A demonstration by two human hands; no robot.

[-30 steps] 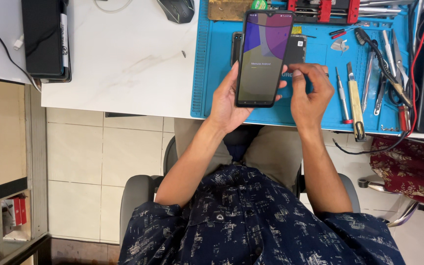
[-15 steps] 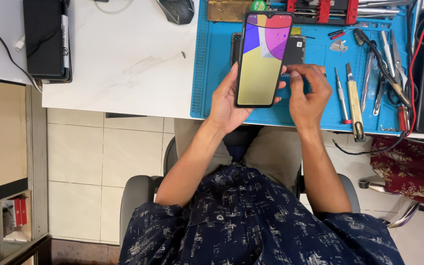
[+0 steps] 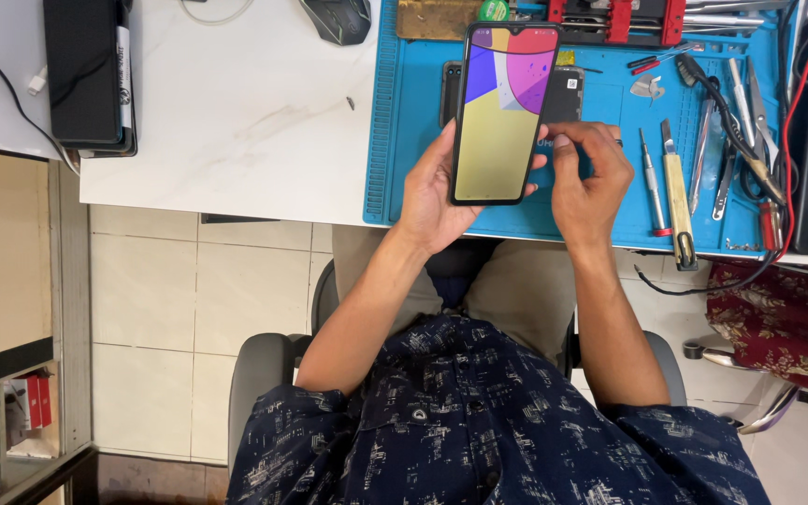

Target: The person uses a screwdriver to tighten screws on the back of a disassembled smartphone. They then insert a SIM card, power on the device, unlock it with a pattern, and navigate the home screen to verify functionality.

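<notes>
The left hand [image 3: 432, 192] is closed around a black phone [image 3: 502, 112], its screen lit in coloured shapes, held upright above the near edge of the blue mat [image 3: 404, 140] on the bench. The right hand [image 3: 591, 173], fingers curled, touches the phone's right side. Screwdrivers [image 3: 652, 182] lie near the mat's right edge.

Phone screen [image 3: 503, 112] lit, tall rectangle w/ rounded corners, held upright over blue mat: purple, red, pink shapes up top, big yellow-green area below. Small white square label [image 3: 571, 83] on dark phone back lying just behind it. Red packages [image 3: 34, 400] on shelf, bottom left.
</notes>
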